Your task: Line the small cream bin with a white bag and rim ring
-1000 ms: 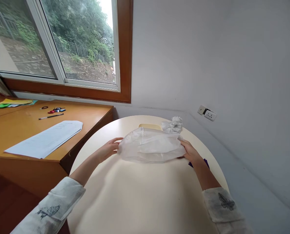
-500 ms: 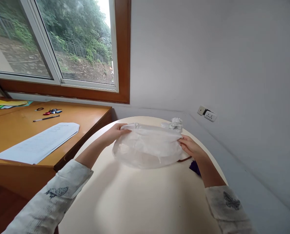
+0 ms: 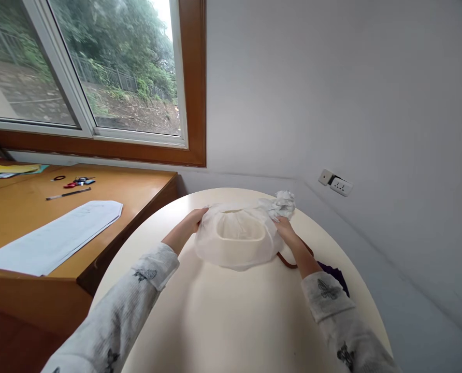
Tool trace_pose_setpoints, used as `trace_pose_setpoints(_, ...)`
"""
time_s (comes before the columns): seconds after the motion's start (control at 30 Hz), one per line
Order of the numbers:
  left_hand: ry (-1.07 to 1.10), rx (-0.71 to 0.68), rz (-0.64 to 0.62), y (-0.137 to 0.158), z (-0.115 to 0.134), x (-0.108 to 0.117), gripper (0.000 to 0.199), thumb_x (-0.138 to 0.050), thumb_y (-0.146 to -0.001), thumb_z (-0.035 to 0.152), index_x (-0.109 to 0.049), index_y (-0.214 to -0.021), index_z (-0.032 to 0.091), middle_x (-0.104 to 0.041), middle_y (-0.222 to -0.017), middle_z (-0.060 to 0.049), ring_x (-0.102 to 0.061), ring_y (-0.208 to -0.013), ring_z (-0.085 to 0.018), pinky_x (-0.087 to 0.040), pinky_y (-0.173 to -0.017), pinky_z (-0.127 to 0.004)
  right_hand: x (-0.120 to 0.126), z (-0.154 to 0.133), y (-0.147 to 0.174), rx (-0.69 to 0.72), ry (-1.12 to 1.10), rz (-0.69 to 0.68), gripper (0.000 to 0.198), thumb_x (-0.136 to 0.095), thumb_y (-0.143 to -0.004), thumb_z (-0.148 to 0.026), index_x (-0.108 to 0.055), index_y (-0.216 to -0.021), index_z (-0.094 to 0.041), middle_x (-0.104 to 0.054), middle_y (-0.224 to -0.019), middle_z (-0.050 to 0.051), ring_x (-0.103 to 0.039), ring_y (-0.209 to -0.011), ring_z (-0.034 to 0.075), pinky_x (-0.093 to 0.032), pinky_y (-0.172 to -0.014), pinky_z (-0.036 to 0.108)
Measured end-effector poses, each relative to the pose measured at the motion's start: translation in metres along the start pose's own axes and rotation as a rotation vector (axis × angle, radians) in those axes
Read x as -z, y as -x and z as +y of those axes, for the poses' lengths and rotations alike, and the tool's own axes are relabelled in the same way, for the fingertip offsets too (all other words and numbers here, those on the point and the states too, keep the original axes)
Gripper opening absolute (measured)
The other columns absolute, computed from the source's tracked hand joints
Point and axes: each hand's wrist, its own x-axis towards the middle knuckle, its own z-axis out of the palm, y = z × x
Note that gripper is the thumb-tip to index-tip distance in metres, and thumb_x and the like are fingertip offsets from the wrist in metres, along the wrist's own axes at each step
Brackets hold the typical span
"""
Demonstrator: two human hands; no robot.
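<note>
Between my hands, above the pale round table (image 3: pixel 223 316), a translucent white plastic bag (image 3: pixel 210 246) is spread wide. A pale oval outline shows in its middle; I cannot tell whether that is an opening or something seen through the film. At the bag's left edge my left hand (image 3: pixel 194 220) is closed on it, with the fingertips partly hidden. My right hand (image 3: pixel 286 229) grips the right edge. Just beyond the right hand lies crumpled whitish plastic (image 3: pixel 284 204). A brown strap or cord (image 3: pixel 287 263) curves out beside the right wrist, and dark purple cloth (image 3: pixel 337 277) lies partly behind the forearm.
To the left, a wooden desk (image 3: pixel 145 181) holds white paper sheets (image 3: pixel 71 228), a pen (image 3: pixel 68 194), a small cluster with red and blue items (image 3: pixel 79 182), a black ring (image 3: pixel 58 177) and coloured papers (image 3: pixel 11 168). The wall with a socket (image 3: pixel 340 186) stands behind the table.
Both hands have come closer together, and the bag between them has narrowed and tilted so that the oval outline shows. More of the brown strap and purple cloth is visible.
</note>
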Motion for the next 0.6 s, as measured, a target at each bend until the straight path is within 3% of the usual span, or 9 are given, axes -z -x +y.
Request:
trace_pose_setpoints(0.13,-0.171,0.197,0.012,-0.002,-0.027,0.01,0.032,-0.058,-0.079,0.037,-0.057,-0.1,0.013,-0.062,-0.094,-0.009,-0.061,-0.081,-0.022,-0.051,-0.066,-0.034,-0.001,0.009,0.006,0.001,0.373,0.041,0.013,-0.053,-0.072,-0.028,-0.06,-0.071,-0.017,-0.064,-0.079,0.011,-0.058,-0.087,0.027,-0.041,-0.071,0.034)
trace_pose_setpoints(0.23,-0.321,0.242,0.048,0.002,-0.041,0.019,0.03,-0.051,-0.085,0.032,-0.053,-0.11,0.015,-0.055,-0.111,-0.007,-0.056,-0.095,-0.02,-0.049,-0.079,-0.038,-0.005,0.012,0.017,0.029,0.58,0.06,0.01,-0.051,-0.074,-0.02,-0.06,-0.077,-0.016,-0.063,-0.085,0.014,-0.058,-0.091,0.028,-0.039,-0.074,0.036)
trace_pose_setpoints(0.37,-0.509,0.151,0.114,0.014,-0.051,0.031,0.03,-0.051,-0.085,0.031,-0.052,-0.11,0.015,-0.054,-0.112,-0.007,-0.055,-0.097,-0.021,-0.048,-0.08,-0.039,-0.01,0.013,0.037,0.097,0.739,0.042,0.02,-0.042,-0.077,-0.01,-0.061,-0.083,-0.014,-0.063,-0.083,0.017,-0.059,-0.087,0.029,-0.038,-0.074,0.039)
trace_pose_setpoints(0.43,-0.577,0.087,0.128,0.023,-0.05,0.037,0.03,-0.061,-0.078,0.029,-0.056,-0.104,0.016,-0.056,-0.109,-0.011,-0.054,-0.1,-0.025,-0.046,-0.081,-0.04,-0.01,0.013,0.045,0.146,0.773,0.032,0.024,-0.04,-0.077,-0.007,-0.061,-0.088,-0.013,-0.064,-0.081,0.017,-0.059,-0.089,0.029,-0.037,-0.077,0.04)
trace_pose_setpoints(0.53,-0.634,-0.013,0.118,0.038,-0.036,0.046,0.047,-0.077,-0.056,0.026,-0.059,-0.098,0.017,-0.058,-0.105,-0.015,-0.051,-0.106,-0.036,-0.042,-0.083,-0.044,-0.001,0.012,0.052,0.234,0.79,0.047,0.031,-0.045,-0.078,-0.012,-0.056,-0.107,-0.017,-0.062,-0.098,0.015,-0.053,-0.102,0.028,-0.033,-0.088,0.042)
trace_pose_setpoints(0.6,-0.636,-0.092,0.101,0.05,-0.021,0.049,0.061,-0.077,-0.055,0.033,-0.055,-0.109,0.021,-0.054,-0.115,-0.014,-0.048,-0.111,-0.035,-0.04,-0.087,-0.041,0.008,0.009,0.053,0.285,0.686,0.116,0.041,-0.05,-0.078,-0.021,-0.048,-0.119,-0.02,-0.055,-0.115,0.013,-0.047,-0.111,0.028,-0.029,-0.094,0.044)
